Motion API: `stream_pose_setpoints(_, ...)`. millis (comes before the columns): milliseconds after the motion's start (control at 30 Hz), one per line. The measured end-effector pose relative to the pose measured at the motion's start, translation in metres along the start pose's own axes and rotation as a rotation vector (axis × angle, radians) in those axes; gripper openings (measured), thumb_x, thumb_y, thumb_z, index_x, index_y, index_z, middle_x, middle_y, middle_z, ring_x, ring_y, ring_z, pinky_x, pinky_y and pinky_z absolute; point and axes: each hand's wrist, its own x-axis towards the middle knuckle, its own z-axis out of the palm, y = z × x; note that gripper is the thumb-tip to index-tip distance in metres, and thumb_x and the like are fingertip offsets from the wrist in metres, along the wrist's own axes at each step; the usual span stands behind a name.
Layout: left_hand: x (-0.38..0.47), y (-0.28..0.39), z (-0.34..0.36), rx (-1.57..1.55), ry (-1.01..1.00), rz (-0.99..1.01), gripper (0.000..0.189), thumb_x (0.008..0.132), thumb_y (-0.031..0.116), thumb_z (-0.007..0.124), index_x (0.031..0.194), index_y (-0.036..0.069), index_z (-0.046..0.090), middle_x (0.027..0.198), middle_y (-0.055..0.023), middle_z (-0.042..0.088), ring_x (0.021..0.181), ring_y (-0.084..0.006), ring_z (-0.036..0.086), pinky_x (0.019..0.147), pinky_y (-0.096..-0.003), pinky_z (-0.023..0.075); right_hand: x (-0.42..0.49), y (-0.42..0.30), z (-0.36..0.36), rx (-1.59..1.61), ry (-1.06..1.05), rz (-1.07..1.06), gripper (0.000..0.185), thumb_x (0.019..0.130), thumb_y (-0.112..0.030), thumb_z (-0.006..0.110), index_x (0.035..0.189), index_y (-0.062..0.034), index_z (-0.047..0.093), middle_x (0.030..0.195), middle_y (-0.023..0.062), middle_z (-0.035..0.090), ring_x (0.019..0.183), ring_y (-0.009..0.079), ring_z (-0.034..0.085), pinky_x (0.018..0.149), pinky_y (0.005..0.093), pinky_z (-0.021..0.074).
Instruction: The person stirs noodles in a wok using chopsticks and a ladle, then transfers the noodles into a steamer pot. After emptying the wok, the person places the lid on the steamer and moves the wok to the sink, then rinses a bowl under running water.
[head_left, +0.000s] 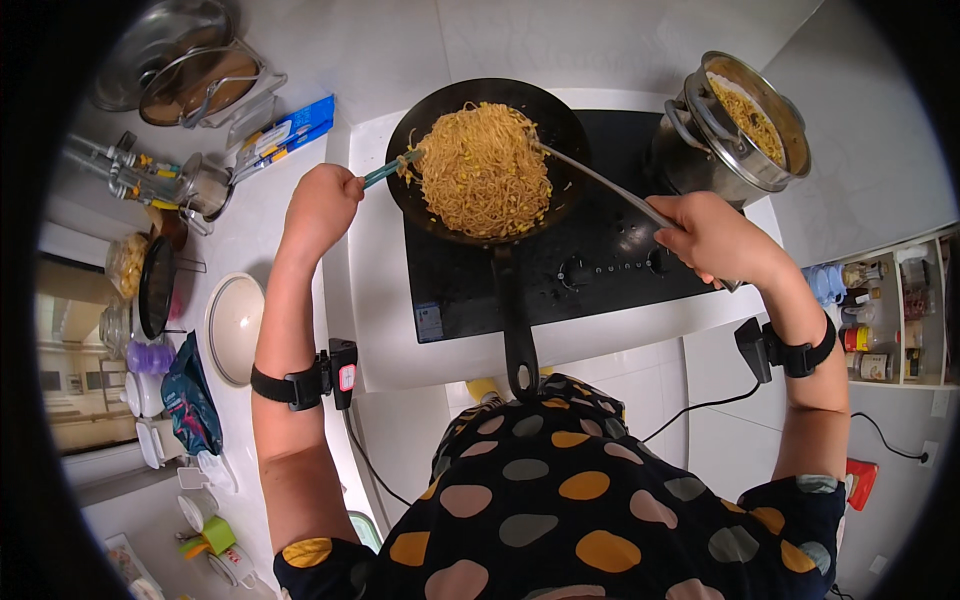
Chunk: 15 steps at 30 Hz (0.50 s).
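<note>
A black wok (574, 161) on the cooktop holds a mound of brown noodles (484, 169) mixed with yellow bean sprouts. My left hand (324, 206) grips green chopsticks (382, 172), whose tips reach into the noodles at the left side of the wok. In my right hand (709, 236) is the handle of a long metal spatula or ladle (607, 184). Its far end meets the noodles at their upper right, and the head is hidden there. The wok's dark handle (517, 330) extends down towards my body.
Right of the wok, a steel steamer pot (705, 142) contains more noodles. The wok sits over a black glass cooktop (480, 292). On the left counter stand a white bowl (236, 330), a teal pouch (191, 397) and a blue packet (300, 124). Pot lids (199, 86) lean at the upper left.
</note>
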Motion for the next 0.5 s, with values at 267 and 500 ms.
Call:
stream_pose_setpoints(267, -0.017, 0.006, -0.02, 0.201, -0.075, 0.113, 0.02, 0.08, 0.014, 0.058, 0.077, -0.004, 0.066, 0.071, -0.0231, 0.061, 0.07, -0.0374, 0.061, 0.067, -0.0428, 0.0487, -0.016, -0.001, 0.008, -0.349, 0.315, -0.147, 0.022, 0.09, -0.006, 0.05, 0.11, 0.0012, 0.054, 0.054, 0.0109, 0.052, 0.039, 0.0175, 0.052, 0.036, 0.0295, 0.0427)
stream_pose_setpoints(500, -0.002, 0.014, -0.005, 0.12, -0.318, 0.259, 0.02, 0.076, 0.012, 0.058, 0.068, -0.005, 0.066, 0.058, -0.0181, 0.057, 0.055, -0.0262, 0.055, 0.057, -0.0365, 0.0439, -0.012, -0.014, 0.005, -0.069, 0.088, 0.158, 0.015, 0.091, -0.008, 0.048, 0.095, 0.0058, 0.052, 0.051, 0.0037, 0.044, 0.038, 0.0133, 0.05, 0.034, 0.0285, 0.042)
